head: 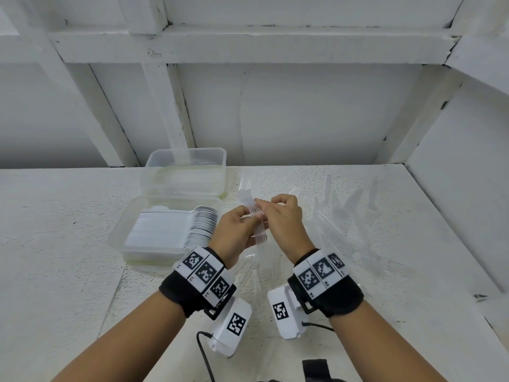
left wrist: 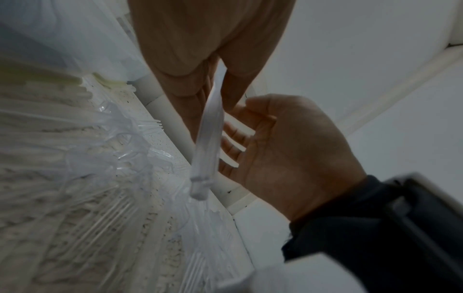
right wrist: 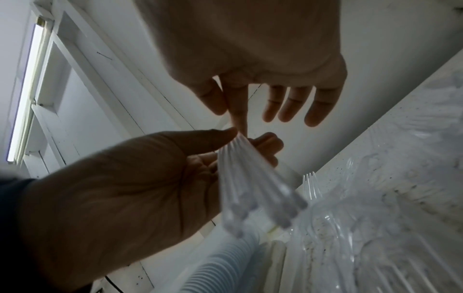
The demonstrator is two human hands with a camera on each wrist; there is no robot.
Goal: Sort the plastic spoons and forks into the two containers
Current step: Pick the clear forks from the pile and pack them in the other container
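Observation:
My left hand (head: 236,233) grips a bundle of clear plastic forks (head: 257,219) above the table, tines pointing away from me. In the right wrist view the left hand (right wrist: 125,188) has thumb and fingers wrapped round the fanned handles of the forks (right wrist: 250,188). My right hand (head: 287,219) is just right of the bundle; its index fingertip touches the bundle near the fork heads while the other fingers (right wrist: 293,103) hang loose. The near container (head: 124,244) holds a packed row of white spoons (head: 198,224). The far container (head: 217,161) sits behind it, its contents unclear.
Loose clear forks (head: 344,210) lie scattered on clear plastic wrap (head: 275,260) right of my hands. White walls close in the table (head: 55,244) at the back and right. A black cable (head: 203,354) runs near the front edge.

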